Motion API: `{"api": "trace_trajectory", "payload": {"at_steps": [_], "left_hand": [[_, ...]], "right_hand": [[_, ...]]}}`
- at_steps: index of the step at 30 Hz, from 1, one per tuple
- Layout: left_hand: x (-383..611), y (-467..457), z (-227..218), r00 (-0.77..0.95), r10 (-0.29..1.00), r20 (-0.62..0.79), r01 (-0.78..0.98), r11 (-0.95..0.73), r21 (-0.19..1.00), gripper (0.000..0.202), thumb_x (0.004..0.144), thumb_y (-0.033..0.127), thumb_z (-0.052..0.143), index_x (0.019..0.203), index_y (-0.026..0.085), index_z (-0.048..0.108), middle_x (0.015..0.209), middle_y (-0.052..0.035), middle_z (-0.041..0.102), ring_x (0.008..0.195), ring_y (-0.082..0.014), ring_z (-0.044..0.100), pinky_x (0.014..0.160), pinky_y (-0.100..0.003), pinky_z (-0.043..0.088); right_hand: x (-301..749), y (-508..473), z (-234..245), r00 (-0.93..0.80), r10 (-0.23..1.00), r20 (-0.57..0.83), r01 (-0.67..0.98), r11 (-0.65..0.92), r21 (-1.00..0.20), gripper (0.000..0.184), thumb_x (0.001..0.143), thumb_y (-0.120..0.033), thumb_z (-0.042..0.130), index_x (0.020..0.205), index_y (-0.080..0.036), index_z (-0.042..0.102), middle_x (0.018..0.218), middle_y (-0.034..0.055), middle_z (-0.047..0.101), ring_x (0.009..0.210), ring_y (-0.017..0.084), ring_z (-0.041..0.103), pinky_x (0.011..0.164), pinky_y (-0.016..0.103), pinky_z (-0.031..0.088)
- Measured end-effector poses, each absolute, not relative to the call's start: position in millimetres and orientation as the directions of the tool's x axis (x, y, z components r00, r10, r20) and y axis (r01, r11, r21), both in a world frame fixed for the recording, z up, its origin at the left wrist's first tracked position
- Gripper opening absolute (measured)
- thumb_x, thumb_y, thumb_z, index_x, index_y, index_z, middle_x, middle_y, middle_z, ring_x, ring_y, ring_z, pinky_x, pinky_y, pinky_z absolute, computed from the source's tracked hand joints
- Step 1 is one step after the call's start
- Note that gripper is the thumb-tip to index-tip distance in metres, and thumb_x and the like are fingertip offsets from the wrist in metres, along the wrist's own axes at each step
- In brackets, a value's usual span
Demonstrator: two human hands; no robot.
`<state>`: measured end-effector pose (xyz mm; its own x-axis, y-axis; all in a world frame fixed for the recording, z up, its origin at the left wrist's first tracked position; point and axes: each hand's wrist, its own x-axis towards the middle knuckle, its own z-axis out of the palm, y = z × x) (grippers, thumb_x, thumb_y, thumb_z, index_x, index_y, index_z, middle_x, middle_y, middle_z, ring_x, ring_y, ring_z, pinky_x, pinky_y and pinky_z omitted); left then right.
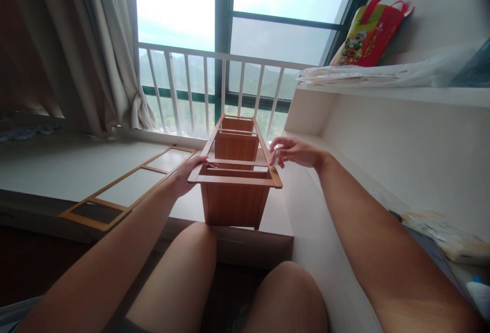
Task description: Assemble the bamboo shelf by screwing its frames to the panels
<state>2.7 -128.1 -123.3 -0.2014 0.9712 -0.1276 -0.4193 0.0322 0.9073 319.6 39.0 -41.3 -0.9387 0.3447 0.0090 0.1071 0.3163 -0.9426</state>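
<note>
A small reddish-brown wooden shelf unit (237, 205) stands on the pale ledge in front of my knees. A ladder-like wooden frame with crossbars (233, 180) lies across its top side. My left hand (187, 174) is wrapped round the left rail of that frame, with fingertips showing on the inner side. At the right rail, my right hand (293, 152) has its fingers bent and drawn together close to the wood. Whatever may be between those fingertips is too small to make out.
A second wooden frame (132, 205) lies on the ledge (76, 164) to the left. White railings (206, 88) and a window are behind. A red gift bag (373, 34) sits on the upper right shelf (401, 95). Grey curtains (103, 42) hang at left.
</note>
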Motion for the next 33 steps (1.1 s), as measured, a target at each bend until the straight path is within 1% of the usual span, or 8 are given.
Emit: {"api": "trace_trajectory", "payload": {"at_steps": [4,8,12,13,18,24,27,33], "left_hand": [[3.1,-128.1,-123.2,-0.2,0.971,-0.129,-0.413,0.036,0.91,0.023,0.087,0.026,0.059,0.083,0.007,0.072,0.084,-0.0122,0.075,0.071,-0.0193,0.07,0.061,-0.027,0.055],[3.0,-128.2,-123.4,-0.2,0.972,-0.125,-0.418,0.031,0.908,0.022,0.088,0.025,0.058,0.083,0.008,0.072,0.084,-0.0121,0.075,0.071,-0.0197,0.07,0.062,-0.027,0.056],[3.1,-129.4,-123.2,-0.202,0.971,-0.129,-0.436,0.029,0.9,0.021,0.088,0.023,0.057,0.084,0.008,0.071,0.082,-0.0125,0.075,0.073,-0.0205,0.071,0.064,-0.028,0.057],[3.2,-129.8,-123.1,-0.202,0.971,-0.131,-0.439,0.03,0.898,0.021,0.087,0.023,0.058,0.084,0.008,0.071,0.082,-0.0125,0.075,0.073,-0.0207,0.071,0.064,-0.028,0.057],[3.8,-130.6,-122.6,-0.203,0.97,-0.131,-0.439,0.029,0.898,0.02,0.087,0.024,0.058,0.083,0.008,0.071,0.083,-0.0123,0.074,0.072,-0.0207,0.071,0.063,-0.028,0.057],[1.7,-127.1,-125.0,-0.188,0.975,-0.118,-0.431,0.026,0.902,0.02,0.087,0.026,0.06,0.083,0.009,0.071,0.084,-0.012,0.075,0.076,-0.0213,0.071,0.065,-0.028,0.057],[1.6,-125.9,-125.1,-0.182,0.976,-0.116,-0.43,0.027,0.903,0.02,0.086,0.026,0.06,0.083,0.01,0.071,0.085,-0.0119,0.075,0.077,-0.0217,0.071,0.066,-0.029,0.057],[2.9,-125.4,-123.7,-0.194,0.974,-0.119,-0.426,0.026,0.904,0.02,0.086,0.026,0.061,0.081,0.01,0.072,0.083,-0.0112,0.075,0.075,-0.0204,0.071,0.066,-0.028,0.056]], "right_hand": [[319.7,39.3,-41.6,-0.939,0.343,0.026,0.088,0.313,-0.946,0.029,0.085,-0.037,0.074,0.104,-0.018,0.061,0.093,0.0099,0.077,0.081,0.018,0.07,0.067,0.029,0.052],[320.5,37.6,-39.3,-0.934,0.357,0.023,0.102,0.328,-0.939,0.028,0.085,-0.035,0.074,0.105,-0.018,0.064,0.094,0.0099,0.076,0.086,0.02,0.071,0.071,0.03,0.052],[320.7,35.7,-35.8,-0.94,0.341,0.009,0.122,0.36,-0.925,0.042,0.088,-0.037,0.071,0.125,-0.02,0.063,0.096,0.0091,0.075,0.089,0.019,0.07,0.074,0.031,0.051],[320.6,35.5,-35.1,-0.943,0.333,0.005,0.124,0.365,-0.922,0.044,0.089,-0.038,0.07,0.127,-0.02,0.063,0.096,0.009,0.075,0.089,0.019,0.069,0.075,0.032,0.051],[320.2,33.9,-31.4,-0.945,0.324,-0.038,0.174,0.4,-0.9,0.034,0.09,-0.044,0.067,0.11,-0.017,0.07,0.101,0.0102,0.074,0.087,0.018,0.068,0.076,0.033,0.051],[321.3,28.1,-24.6,-0.924,0.379,-0.053,0.253,0.501,-0.828,0.04,0.088,-0.049,0.067,0.112,-0.017,0.068,0.102,0.0106,0.074,0.087,0.019,0.067,0.074,0.034,0.051],[321.8,28.8,-24.6,-0.918,0.394,-0.049,0.264,0.512,-0.818,0.04,0.088,-0.05,0.067,0.111,-0.017,0.068,0.101,0.0105,0.074,0.086,0.019,0.068,0.074,0.034,0.051],[321.2,34.9,-29.6,-0.911,0.411,-0.015,0.248,0.519,-0.818,0.035,0.086,-0.046,0.07,0.104,-0.017,0.069,0.096,0.009,0.075,0.08,0.017,0.068,0.073,0.033,0.051]]}}
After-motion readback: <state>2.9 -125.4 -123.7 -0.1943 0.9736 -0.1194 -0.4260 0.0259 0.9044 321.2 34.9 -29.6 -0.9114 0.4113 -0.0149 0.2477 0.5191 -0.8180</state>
